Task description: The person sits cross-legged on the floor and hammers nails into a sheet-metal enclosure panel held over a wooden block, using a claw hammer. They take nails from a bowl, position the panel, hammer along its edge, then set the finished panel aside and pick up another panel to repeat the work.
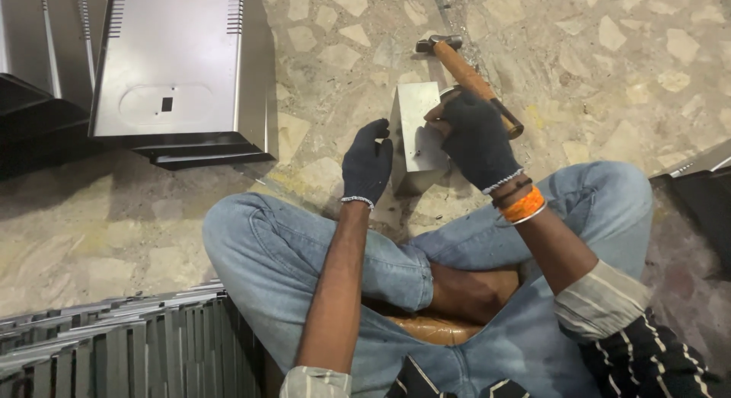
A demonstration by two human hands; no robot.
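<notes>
I sit cross-legged on a stone floor. A small bent sheet-metal piece (415, 116) stands upright on the floor in front of my knees. My left hand (366, 163), in a black glove, rests against its left edge. My right hand (476, 139), also gloved, presses on its right face, a bare fingertip showing through the glove. A hammer (466, 72) with a wooden handle lies on the floor just behind the piece and my right hand, not held.
Large sheet-metal housings (179, 71) with vent slots sit at the upper left. A stack of thin metal parts (114, 345) stands on edge at the lower left. Another dark metal part (697, 177) lies at the right edge.
</notes>
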